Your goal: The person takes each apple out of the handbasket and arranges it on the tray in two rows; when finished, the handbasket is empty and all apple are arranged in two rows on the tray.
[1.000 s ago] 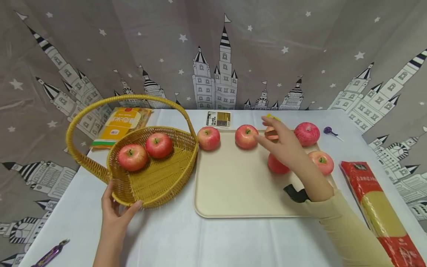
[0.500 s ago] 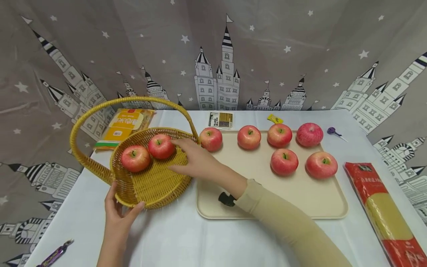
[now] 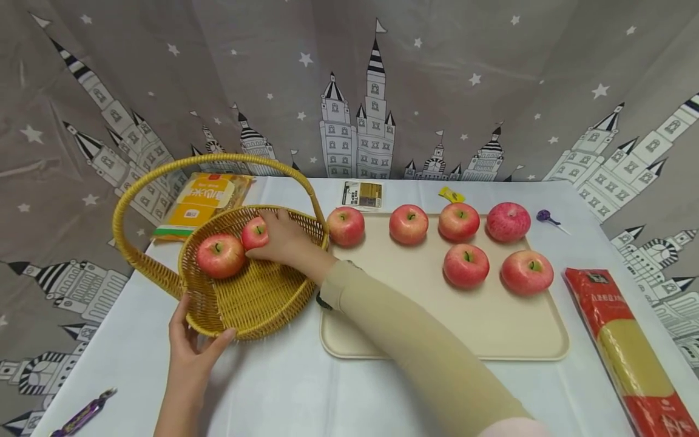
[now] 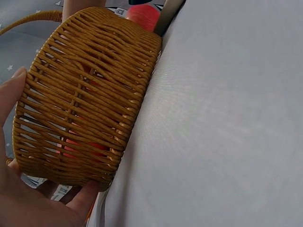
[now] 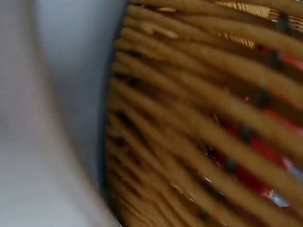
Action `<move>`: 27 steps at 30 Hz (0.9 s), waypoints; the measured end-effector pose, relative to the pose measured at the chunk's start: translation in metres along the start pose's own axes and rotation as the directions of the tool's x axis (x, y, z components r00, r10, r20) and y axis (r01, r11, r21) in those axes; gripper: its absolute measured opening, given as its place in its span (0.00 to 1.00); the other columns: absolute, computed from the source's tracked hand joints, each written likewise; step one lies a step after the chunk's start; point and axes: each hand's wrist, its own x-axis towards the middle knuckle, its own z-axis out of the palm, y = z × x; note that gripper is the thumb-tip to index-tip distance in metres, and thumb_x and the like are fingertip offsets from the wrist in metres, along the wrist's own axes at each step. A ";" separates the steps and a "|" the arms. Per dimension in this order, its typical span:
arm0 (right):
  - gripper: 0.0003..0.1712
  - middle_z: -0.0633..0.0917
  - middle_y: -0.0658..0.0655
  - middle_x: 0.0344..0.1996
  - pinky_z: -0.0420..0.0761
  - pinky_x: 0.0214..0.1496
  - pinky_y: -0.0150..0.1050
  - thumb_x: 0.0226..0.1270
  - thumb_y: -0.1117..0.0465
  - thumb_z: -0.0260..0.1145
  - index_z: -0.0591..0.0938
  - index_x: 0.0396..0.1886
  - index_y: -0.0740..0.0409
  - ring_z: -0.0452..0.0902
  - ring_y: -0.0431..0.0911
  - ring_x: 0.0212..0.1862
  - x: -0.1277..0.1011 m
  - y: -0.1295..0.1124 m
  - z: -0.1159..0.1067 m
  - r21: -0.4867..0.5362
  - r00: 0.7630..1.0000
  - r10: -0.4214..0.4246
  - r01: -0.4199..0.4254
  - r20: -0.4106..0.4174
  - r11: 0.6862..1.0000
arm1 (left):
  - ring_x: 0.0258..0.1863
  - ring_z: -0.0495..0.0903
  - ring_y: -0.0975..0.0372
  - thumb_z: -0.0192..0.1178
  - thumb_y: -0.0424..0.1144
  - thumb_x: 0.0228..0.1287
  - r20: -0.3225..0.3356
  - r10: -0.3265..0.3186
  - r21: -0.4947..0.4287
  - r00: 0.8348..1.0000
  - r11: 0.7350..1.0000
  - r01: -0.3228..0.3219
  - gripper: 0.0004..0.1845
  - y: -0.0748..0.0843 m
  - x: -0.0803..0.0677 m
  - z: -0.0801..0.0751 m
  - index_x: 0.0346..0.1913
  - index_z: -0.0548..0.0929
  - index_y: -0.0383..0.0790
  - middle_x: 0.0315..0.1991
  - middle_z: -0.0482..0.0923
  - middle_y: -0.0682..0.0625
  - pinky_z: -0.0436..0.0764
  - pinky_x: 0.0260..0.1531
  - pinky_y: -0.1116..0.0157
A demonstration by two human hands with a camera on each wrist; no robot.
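Observation:
A yellow wicker basket [image 3: 256, 303] with a tall arched handle stands on the left of the table. My left hand [image 3: 191, 358] holds its near rim; in the left wrist view, the thumb and fingers curl around the woven wall [image 4: 85, 99]. Inside the basket, my right hand [image 3: 286, 243] grips a red apple [image 3: 253, 233], covering its right side. Beside that lies another apple [image 3: 221, 256], untouched. Close-up wicker [image 5: 189, 113] fills much of the right wrist view, and the right hand's fingers do not show there.
Right of the basket lies a beige tray [image 3: 382, 315] with several apples [image 3: 466, 266]. A yellow food packet [image 3: 207, 197] lies behind the basket. Also on the table are a red noodle packet [image 3: 628, 346], a lollipop [image 3: 546, 216], a yellow candy [image 3: 451, 194] and a purple-wrapped candy [image 3: 84, 416].
My right hand has swung left from above the tray's apples into the basket and taken hold of the right-hand apple there. My left hand has stayed on the rim.

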 end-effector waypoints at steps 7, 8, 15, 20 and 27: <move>0.47 0.69 0.54 0.57 0.78 0.49 0.34 0.50 0.43 0.76 0.67 0.68 0.50 0.74 0.46 0.52 -0.010 -0.001 -0.003 -0.045 0.999 -0.048 0.046 -0.024 0.998 | 0.74 0.38 0.60 0.64 0.26 0.61 0.007 0.019 -0.002 1.000 1.000 -0.019 0.54 0.001 -0.001 0.000 0.76 0.39 0.63 0.76 0.34 0.55 0.56 0.70 0.64; 0.47 0.69 0.54 0.56 0.78 0.49 0.33 0.49 0.43 0.76 0.68 0.67 0.51 0.74 0.45 0.50 -0.015 -0.001 -0.005 -0.037 0.997 -0.077 0.076 -0.024 0.996 | 0.74 0.38 0.60 0.64 0.26 0.61 0.007 0.021 -0.003 1.000 1.000 -0.021 0.54 0.001 -0.001 0.000 0.76 0.39 0.63 0.76 0.34 0.55 0.56 0.70 0.64; 0.45 0.70 0.53 0.56 0.77 0.52 0.35 0.50 0.43 0.74 0.68 0.67 0.50 0.73 0.42 0.49 -0.064 0.004 -0.041 0.035 0.964 -0.255 0.258 -0.072 0.965 | 0.73 0.41 0.60 0.64 0.26 0.60 0.001 0.029 0.001 1.000 1.000 -0.029 0.54 0.000 -0.001 0.000 0.76 0.40 0.62 0.76 0.35 0.54 0.57 0.69 0.66; 0.47 0.70 0.51 0.55 0.79 0.51 0.37 0.50 0.43 0.74 0.67 0.69 0.47 0.72 0.41 0.49 -0.100 0.020 -0.078 0.054 0.946 -0.314 0.318 -0.077 0.946 | 0.74 0.38 0.59 0.65 0.27 0.61 0.005 0.021 0.009 1.000 1.000 -0.021 0.55 0.000 -0.001 -0.001 0.76 0.39 0.63 0.76 0.33 0.55 0.55 0.71 0.63; 0.43 0.70 0.50 0.53 0.81 0.47 0.39 0.48 0.45 0.75 0.71 0.66 0.47 0.74 0.43 0.47 -0.144 0.073 -0.124 0.056 0.962 -0.225 0.236 -0.157 0.970 | 0.75 0.36 0.58 0.66 0.31 0.61 0.009 -0.013 0.041 1.000 0.999 0.013 0.56 0.001 -0.001 -0.003 0.75 0.35 0.65 0.76 0.30 0.58 0.52 0.71 0.56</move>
